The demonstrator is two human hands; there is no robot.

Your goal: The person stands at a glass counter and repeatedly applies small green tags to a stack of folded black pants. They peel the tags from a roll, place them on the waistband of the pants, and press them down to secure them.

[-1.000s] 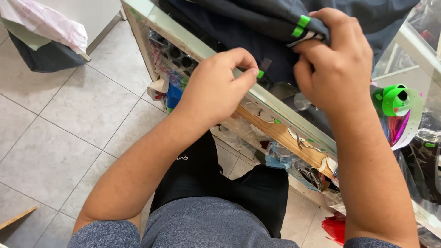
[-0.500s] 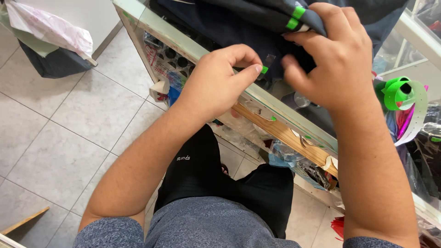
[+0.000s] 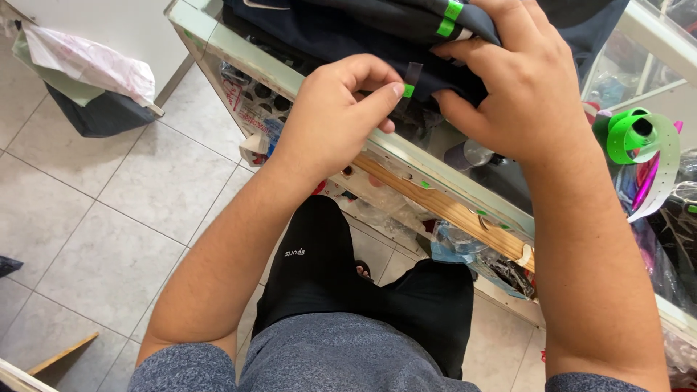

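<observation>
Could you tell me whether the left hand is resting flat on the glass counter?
No, the left hand pinches a small green tag against the dark garment.

Small shop, glass display counter (image 3: pixel 465 190), stocked shelves, tiled floor (image 3: pixel 109 218)

Dark garment (image 3: pixel 363 29) cropped (top edge).

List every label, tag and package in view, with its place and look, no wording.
Small green sticker on a clear strip: pinched in the left hand, over the dark folded garment.
Two green rectangular labels: on the garment's fold, by the right hand.
Roll of bright green label tape: right, on the glass counter.
Clear plastic packages: shelf beneath the counter.
</observation>
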